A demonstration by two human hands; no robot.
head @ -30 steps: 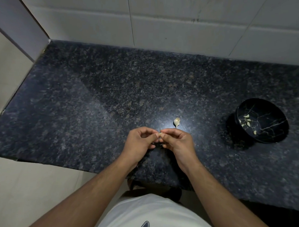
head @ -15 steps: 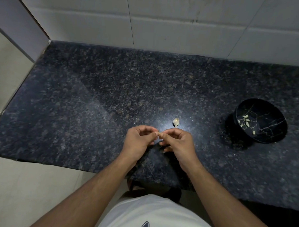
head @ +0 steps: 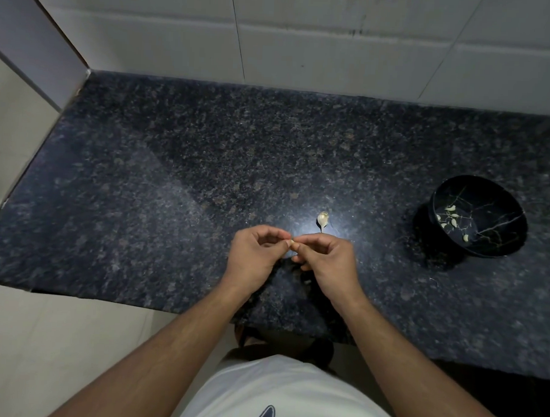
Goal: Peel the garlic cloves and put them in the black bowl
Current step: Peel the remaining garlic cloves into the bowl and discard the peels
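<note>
Our left hand (head: 255,258) and right hand (head: 326,263) both pinch the small pale garlic clove (head: 291,241) between fingertips, over the near counter edge. Round black marbled bowl (head: 478,214) sits well right, so right hand's nearer for the drop.

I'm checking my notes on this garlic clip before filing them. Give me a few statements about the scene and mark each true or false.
1. Both hands pinch a small garlic clove between their fingertips. True: the left hand and right hand meet on it above the counter.
2. The black bowl is empty. False: several pale cloves lie inside it.
3. The bowl stands to the person's right. True.
4. A piece of garlic lies on the counter beyond the hands. True.
5. The right hand rests inside the bowl. False: it is well apart from the bowl, at the clove.
</note>
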